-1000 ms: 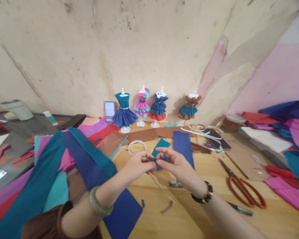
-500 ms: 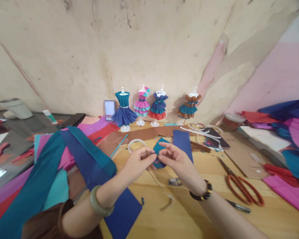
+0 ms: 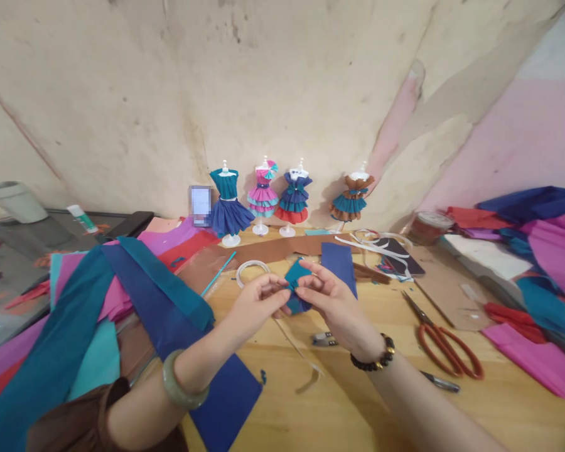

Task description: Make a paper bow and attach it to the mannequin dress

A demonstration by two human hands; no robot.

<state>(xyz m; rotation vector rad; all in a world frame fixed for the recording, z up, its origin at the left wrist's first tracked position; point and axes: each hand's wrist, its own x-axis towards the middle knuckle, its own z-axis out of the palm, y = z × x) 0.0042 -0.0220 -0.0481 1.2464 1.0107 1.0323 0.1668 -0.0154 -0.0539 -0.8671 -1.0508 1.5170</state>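
Note:
Between my fingertips is a small teal and blue piece of crepe paper or cloth [image 3: 295, 272], gathered at its middle. My left hand [image 3: 263, 296] pinches its left side, thumb against fingers. From the other side my right hand [image 3: 326, 290] pinches it too, with the outer fingers raised. Part of the piece is hidden behind the fingers. Just beyond the right hand lies a flat dark blue strip [image 3: 339, 263]. A roll of white tape [image 3: 253, 272] rests past the left hand. Small snips [image 3: 324, 339] lie below the right hand, partly covered by it.
Several small dress forms in ruffled dresses, one with a teal top [image 3: 226, 201], stand along the wall. Orange-handled scissors [image 3: 445, 342] and a pen [image 3: 440, 382] lie at right. Long teal and blue strips [image 3: 155, 301] cover the left side. A phone [image 3: 201, 206] leans against the wall.
The view has shifted slightly, so everything sits a little further left. The teal part of the piece shows more between my fingers; both hands keep their pinch.

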